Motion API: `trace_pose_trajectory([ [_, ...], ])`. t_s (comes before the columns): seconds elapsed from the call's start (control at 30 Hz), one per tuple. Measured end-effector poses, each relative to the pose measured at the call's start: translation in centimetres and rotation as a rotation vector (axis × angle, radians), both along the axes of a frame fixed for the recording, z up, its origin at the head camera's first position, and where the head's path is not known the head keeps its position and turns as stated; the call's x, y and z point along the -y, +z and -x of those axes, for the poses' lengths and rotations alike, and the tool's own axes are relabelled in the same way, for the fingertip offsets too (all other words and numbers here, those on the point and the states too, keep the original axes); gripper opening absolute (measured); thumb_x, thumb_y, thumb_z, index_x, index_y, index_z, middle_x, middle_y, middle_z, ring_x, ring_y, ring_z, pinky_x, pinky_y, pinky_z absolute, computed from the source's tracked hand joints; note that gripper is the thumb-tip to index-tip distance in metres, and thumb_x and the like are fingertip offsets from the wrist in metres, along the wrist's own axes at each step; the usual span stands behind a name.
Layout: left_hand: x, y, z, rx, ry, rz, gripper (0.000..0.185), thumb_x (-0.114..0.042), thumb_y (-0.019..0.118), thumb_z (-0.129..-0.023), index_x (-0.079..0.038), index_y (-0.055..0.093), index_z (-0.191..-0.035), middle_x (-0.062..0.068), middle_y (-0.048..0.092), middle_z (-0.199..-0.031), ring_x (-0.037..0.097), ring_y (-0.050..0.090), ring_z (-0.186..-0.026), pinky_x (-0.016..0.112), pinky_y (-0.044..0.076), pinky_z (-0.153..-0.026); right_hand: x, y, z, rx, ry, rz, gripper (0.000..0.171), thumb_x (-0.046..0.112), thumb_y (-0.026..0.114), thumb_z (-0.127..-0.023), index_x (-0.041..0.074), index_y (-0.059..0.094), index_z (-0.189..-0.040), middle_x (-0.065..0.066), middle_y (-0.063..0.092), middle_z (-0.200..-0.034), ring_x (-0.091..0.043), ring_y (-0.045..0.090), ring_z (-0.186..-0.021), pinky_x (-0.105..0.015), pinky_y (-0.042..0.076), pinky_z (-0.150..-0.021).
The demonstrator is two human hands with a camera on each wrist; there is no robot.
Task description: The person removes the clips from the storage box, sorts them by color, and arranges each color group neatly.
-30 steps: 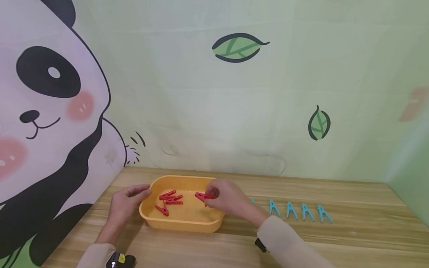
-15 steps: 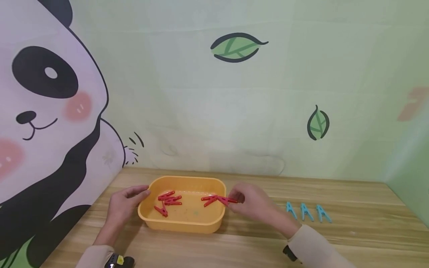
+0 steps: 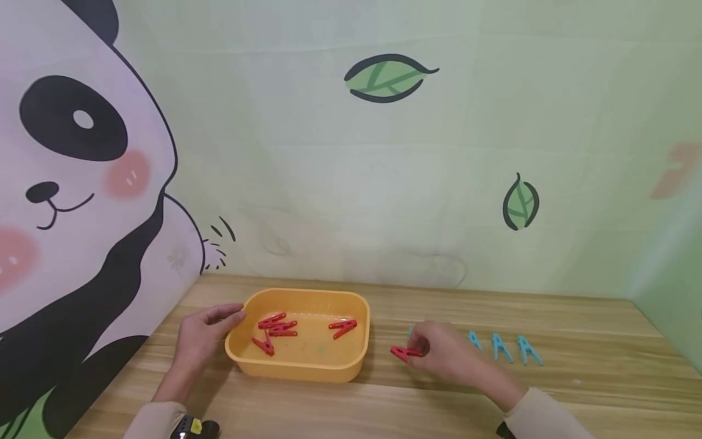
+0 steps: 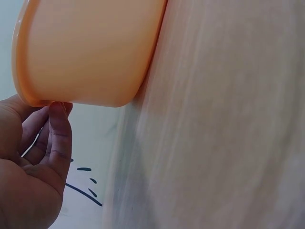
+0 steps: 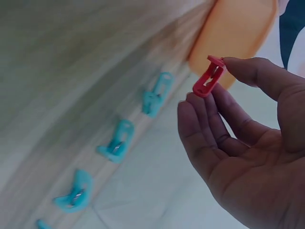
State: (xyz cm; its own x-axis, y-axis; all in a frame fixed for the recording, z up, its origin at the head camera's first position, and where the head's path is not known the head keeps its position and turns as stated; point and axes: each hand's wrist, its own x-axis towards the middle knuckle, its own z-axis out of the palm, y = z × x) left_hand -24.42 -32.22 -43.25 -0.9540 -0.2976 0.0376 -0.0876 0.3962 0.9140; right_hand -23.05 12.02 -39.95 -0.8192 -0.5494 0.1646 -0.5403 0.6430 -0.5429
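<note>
My right hand [image 3: 439,353] pinches a red clothespin [image 3: 403,353] just above the wooden table [image 3: 548,390], right of the orange tub [image 3: 298,366]. In the right wrist view the red clothespin [image 5: 209,76] sits between thumb and fingertips [image 5: 202,98]. Several red clothespins [image 3: 276,326] lie inside the tub. My left hand [image 3: 203,335] rests against the tub's left rim, fingers [image 4: 59,138] straight along the orange tub [image 4: 86,47]. A row of blue clothespins [image 3: 501,347] lies right of my right hand, which hides some of them.
A wall [image 3: 384,183] with a panda picture [image 3: 71,183] and green leaves stands close behind the table. In the right wrist view several blue clothespins [image 5: 119,143] lie in a line on the wood.
My right hand lifted a red clothespin out of the tub and carried it right and down to the table beside the blue row. The left hand stayed put.
</note>
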Motion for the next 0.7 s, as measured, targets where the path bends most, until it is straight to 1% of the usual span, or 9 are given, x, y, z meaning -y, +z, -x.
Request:
trace_pose_trajectory([
  [0.13,0.0,0.0,0.0,-0.004,-0.002,0.001,0.049,-0.036,0.077,-0.1,-0.005,0.071,-0.137,0.017,0.067,-0.141,0.031,0.058,-0.132,0.009,0.05,-0.083,-0.8,-0.7,-0.3,0.047,-0.013,-0.01,0.015,0.005,0.086,-0.087,0.011,0.072,-0.085,0.01,0.064,-0.077,-0.004,0.055,-0.069,-0.025,0.052,-0.062],
  [0.37,0.1,-0.1,0.1,0.004,0.0,0.003,0.048,-0.036,0.076,-0.101,-0.006,0.071,-0.138,0.016,0.066,-0.143,0.031,0.059,-0.131,0.01,0.052,-0.083,-1.6,-1.5,-0.7,0.064,-0.06,-0.055,0.019,0.006,0.088,-0.084,0.011,0.07,-0.082,0.008,0.061,-0.074,-0.008,0.053,-0.067,-0.025,0.049,-0.06],
  [0.5,0.1,0.0,0.2,-0.001,-0.003,0.001,0.048,-0.036,0.076,-0.101,-0.006,0.07,-0.138,0.016,0.066,-0.143,0.03,0.059,-0.131,0.01,0.051,-0.084,-2.0,-1.8,-0.7,0.097,-0.055,-0.025,0.018,0.005,0.087,-0.084,0.009,0.069,-0.084,0.007,0.063,-0.075,-0.009,0.055,-0.068,-0.025,0.05,-0.06],
  [0.7,0.0,-0.1,0.1,-0.002,-0.003,0.003,0.048,-0.036,0.076,-0.101,-0.005,0.07,-0.137,0.017,0.066,-0.142,0.032,0.059,-0.131,0.009,0.05,-0.083,-2.6,-2.1,-0.6,0.129,-0.033,0.02,0.019,0.01,0.088,-0.086,0.009,0.069,-0.086,0.008,0.065,-0.077,-0.007,0.057,-0.069,-0.025,0.052,-0.062],
])
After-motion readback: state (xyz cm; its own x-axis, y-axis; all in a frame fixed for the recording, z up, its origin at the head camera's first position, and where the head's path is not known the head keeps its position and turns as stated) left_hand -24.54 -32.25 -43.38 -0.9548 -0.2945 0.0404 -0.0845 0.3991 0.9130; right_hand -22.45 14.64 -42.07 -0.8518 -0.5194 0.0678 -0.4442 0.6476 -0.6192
